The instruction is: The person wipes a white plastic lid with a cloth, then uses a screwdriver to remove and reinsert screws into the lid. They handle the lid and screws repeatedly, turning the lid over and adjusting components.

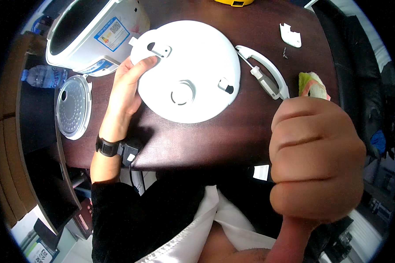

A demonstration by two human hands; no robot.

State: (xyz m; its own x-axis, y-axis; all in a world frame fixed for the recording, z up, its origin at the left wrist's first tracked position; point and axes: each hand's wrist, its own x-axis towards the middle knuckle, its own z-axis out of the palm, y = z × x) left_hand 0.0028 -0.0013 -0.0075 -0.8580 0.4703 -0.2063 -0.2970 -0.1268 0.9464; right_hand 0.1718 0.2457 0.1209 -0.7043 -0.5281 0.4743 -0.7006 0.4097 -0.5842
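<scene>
Left hand (pixel 128 83) is gripping the left edge of the round white plastic lid (pixel 206 57), thumb on top beside the slotted fitting (pixel 164 52). Lid's over the glossy dark-brown table (pixel 180 147). Right hand (pixel 317 160) is clenched, raised; can't tell if it holds anything. I'd keep that thumb off the cutouts, support the far rim.

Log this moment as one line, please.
left hand: gripping round white cover | right hand: closed fist near camera | table: screwdriver beside curved white handle
</scene>
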